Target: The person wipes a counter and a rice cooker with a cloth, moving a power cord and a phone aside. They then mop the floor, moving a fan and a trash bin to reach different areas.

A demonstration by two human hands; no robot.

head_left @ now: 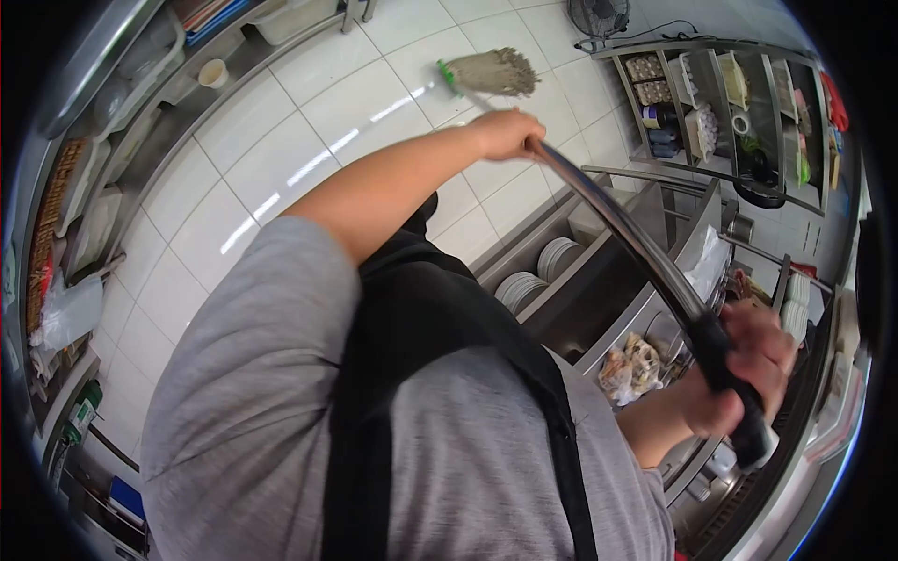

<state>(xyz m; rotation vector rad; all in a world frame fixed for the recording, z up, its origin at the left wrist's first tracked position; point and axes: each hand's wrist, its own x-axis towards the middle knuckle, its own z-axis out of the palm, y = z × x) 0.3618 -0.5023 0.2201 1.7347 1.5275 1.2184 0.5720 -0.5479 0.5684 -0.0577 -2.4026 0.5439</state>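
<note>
A mop with a long metal handle [622, 217] runs diagonally from the lower right up to the floor. My left hand [510, 134] is wrapped round the lower part of the shaft, with the arm stretched forward. My right hand [748, 369] grips the black sleeve near the handle's top end, close to my right side. Grey-beige mop strands [496, 73] lie on the white tiled floor [374, 103], joined to a green clamp [446, 77]. Part of the shaft just above the clamp is blurred.
Metal counters with stacked plates [558, 258] and bagged food [630, 369] stand at right. Beyond are a shelf rack [702, 112] holding egg trays and a fan [599, 17]. Shelving [140, 154] with containers and a white cup [213, 74] lines the left.
</note>
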